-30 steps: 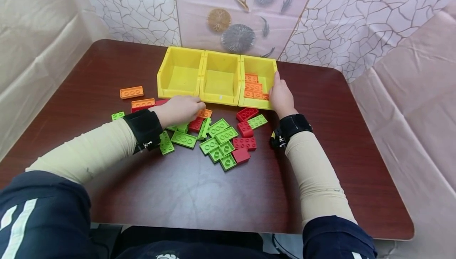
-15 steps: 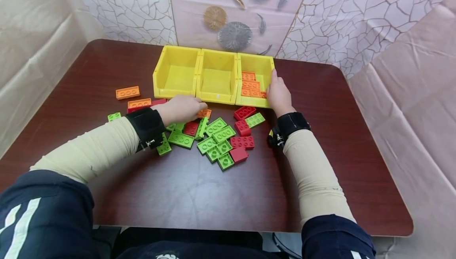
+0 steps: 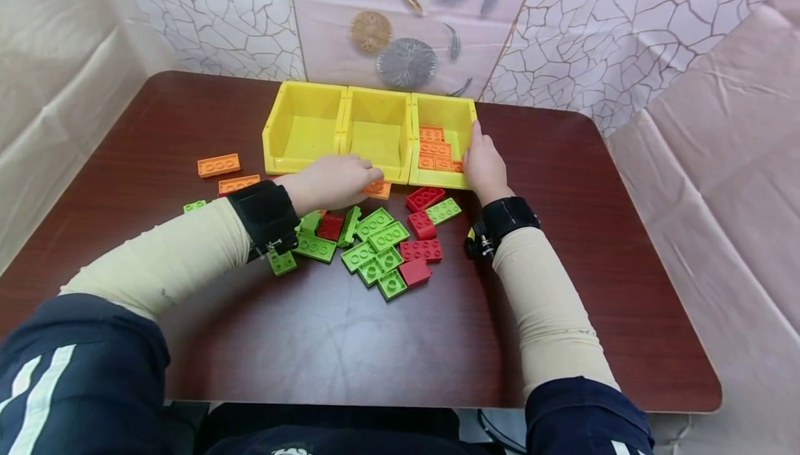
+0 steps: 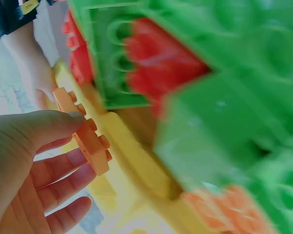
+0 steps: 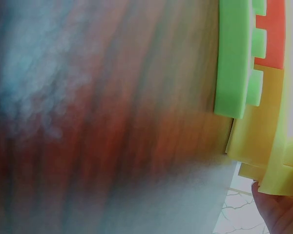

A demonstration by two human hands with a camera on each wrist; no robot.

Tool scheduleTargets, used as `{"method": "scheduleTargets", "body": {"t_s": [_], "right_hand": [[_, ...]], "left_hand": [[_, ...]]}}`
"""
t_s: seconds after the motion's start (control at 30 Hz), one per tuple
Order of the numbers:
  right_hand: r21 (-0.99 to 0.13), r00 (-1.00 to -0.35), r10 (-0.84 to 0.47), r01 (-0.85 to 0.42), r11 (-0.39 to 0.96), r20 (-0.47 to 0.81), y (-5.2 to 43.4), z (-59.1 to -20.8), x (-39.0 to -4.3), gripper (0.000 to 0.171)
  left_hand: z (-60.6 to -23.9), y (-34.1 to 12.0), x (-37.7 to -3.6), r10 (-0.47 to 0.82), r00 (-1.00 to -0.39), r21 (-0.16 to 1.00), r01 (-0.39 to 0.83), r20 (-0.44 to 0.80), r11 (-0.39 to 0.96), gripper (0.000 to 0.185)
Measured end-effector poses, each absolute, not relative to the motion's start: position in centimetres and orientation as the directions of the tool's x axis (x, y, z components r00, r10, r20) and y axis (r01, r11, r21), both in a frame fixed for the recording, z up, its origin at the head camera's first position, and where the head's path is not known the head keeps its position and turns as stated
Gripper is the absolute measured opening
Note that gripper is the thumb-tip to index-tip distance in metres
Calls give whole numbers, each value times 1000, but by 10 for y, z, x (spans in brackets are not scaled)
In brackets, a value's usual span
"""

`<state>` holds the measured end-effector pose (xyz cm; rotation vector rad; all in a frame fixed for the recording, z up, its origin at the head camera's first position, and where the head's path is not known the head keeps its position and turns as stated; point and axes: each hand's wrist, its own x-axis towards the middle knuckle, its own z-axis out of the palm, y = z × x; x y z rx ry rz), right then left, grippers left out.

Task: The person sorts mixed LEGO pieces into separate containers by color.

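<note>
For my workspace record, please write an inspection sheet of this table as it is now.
Surface: dark red-brown table, glossy.
Job's things: orange brick pinched in the left hand; three yellow bins side by side, orange bricks in the right one.
Clutter: green bricks, red bricks and loose orange bricks lie before the bins.
Hands: right hand rests on the right bin's side.
Cables: nothing seen.
Surroundings: patterned wall covering, cloth drapes.

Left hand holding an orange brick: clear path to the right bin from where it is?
Probably yes. The left hand pinches the orange brick just before the bins' front edge, and the right bin is open-topped. The right hand rests on its right front corner, leaving most of the opening free.
</note>
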<state>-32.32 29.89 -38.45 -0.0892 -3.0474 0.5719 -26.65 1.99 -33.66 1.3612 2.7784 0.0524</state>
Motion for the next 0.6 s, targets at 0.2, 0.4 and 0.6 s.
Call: {"method": "scheduleTargets", "body": {"t_s": [0.2,0.4,0.6], "right_hand": [[-365,-996,76,57,929,38,298,-387,-322,60],[-372,-996,78,61,926,31,299,-386,-321,60],[-367,-996,74,51,929,49,300,-384,-320,60]], "left_hand": [[-321,48,-268,817,-576,39,817,13,575,28],[-311,71,-277,826,-563,21,826,31,563,24],[-304,96,-304,783,-609,6,790,126,613,26]]}}
